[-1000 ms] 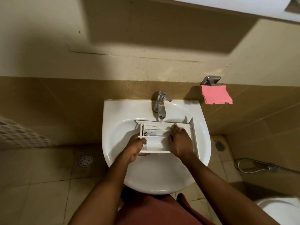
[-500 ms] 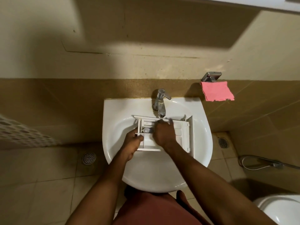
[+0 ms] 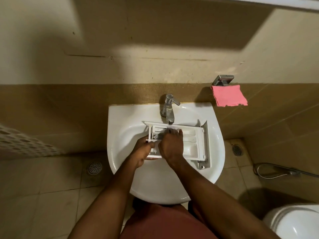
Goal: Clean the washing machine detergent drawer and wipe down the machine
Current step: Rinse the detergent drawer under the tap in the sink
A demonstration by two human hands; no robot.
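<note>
Sink [image 3: 120, 161] has the drawer [image 3: 191, 144] lying in the basin, long axis running left to right. Left grip [image 3: 143, 150] is curled round the drawer's left end, holding it. Right grip [image 3: 170, 147] isn't clenched, fingers pressed into the left-middle compartments. The other compartments lie to its right, so I reckon it's nearer. Tap [image 3: 168, 109] hangs over the far edge.

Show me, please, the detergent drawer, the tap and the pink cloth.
detergent drawer [image 3: 192, 149]: head view, its bare right-hand compartment.
tap [image 3: 170, 116]: head view, its spout.
pink cloth [image 3: 228, 96]: head view, its middle.
</note>
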